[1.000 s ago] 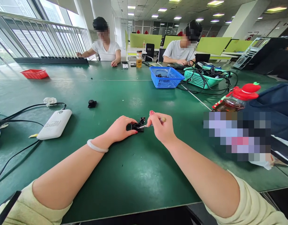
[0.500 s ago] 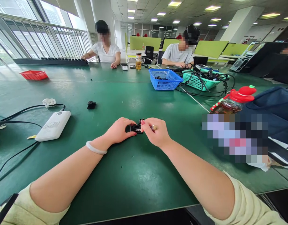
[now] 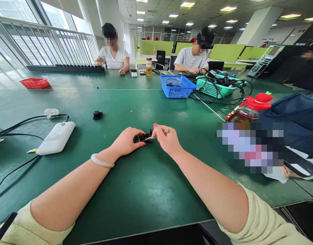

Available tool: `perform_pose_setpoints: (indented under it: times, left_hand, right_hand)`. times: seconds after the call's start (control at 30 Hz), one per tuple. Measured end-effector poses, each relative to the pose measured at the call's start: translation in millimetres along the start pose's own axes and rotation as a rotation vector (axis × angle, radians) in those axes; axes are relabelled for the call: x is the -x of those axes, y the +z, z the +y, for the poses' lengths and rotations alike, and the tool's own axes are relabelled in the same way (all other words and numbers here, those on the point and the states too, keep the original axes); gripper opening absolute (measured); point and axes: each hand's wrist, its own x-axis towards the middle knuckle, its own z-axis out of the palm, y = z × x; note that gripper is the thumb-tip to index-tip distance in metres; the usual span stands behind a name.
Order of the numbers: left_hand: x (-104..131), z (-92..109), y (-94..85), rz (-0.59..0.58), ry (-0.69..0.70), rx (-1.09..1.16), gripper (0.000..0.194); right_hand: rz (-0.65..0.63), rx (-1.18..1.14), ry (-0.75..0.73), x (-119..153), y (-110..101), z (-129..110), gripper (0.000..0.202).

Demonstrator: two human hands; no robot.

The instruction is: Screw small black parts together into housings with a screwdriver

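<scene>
My left hand (image 3: 127, 141) grips a small black plastic part (image 3: 145, 136) against the green table (image 3: 146, 190), thumb at its near side and fingers at its far side. My right hand (image 3: 167, 139) is closed around a slim pen-like tool (image 3: 166, 130) with a brownish rounded end that sticks out above the fist. Its pale tip seems to meet the black part; the exact contact is too small to make out. A second small black piece (image 3: 97, 115) lies apart, beyond my left hand.
At left lie a white power bank (image 3: 56, 139) with cables and a red tray (image 3: 34, 83). A blue basket (image 3: 177, 89) and a green basket (image 3: 215, 89) full of cables stand farther back. At right are a red-lidded bottle (image 3: 248, 110) and a dark bag (image 3: 294, 122). Two people sit opposite.
My right hand has lifted slightly and the tool's pale tip shows more over the black part. Across the table, the long black strip has slid right beside the seated person.
</scene>
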Motion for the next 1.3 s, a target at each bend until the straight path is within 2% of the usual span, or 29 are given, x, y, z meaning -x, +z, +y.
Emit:
perform_pose_setpoints:
  times: [0.27, 0.5, 0.67, 0.9, 1.13, 1.3]
  left_hand:
    - [-0.4, 2.2, -1.3, -0.005, -0.036, -0.005, 0.040]
    - [-0.3, -1.1, 0.7, -0.001, -0.012, 0.001, 0.041]
    - [-0.2, 0.9, -0.6, 0.005, -0.008, 0.012, 0.041]
    - [-0.1, 0.9, -0.6, -0.008, -0.018, 0.020, 0.040]
    - [0.7, -0.5, 0.7, 0.009, -0.019, 0.042, 0.048]
    - [2.6, 2.1, -1.0, 0.045, -0.015, 0.077, 0.050]
  right_hand:
    - [0.124, -0.002, -0.101, 3.8, -9.2, -10.4, 0.064]
    - [0.036, 0.090, -0.122, 0.6, -6.8, -0.5, 0.062]
    - [0.012, 0.096, -0.075, -1.5, -6.3, 0.2, 0.060]
    - [0.101, 0.032, -0.113, 3.5, -8.5, -7.7, 0.062]
    - [-0.049, 0.164, -0.065, 1.0, -3.3, -3.2, 0.054]
    - [-0.037, 0.114, -0.043, 0.0, -4.0, -3.0, 0.055]
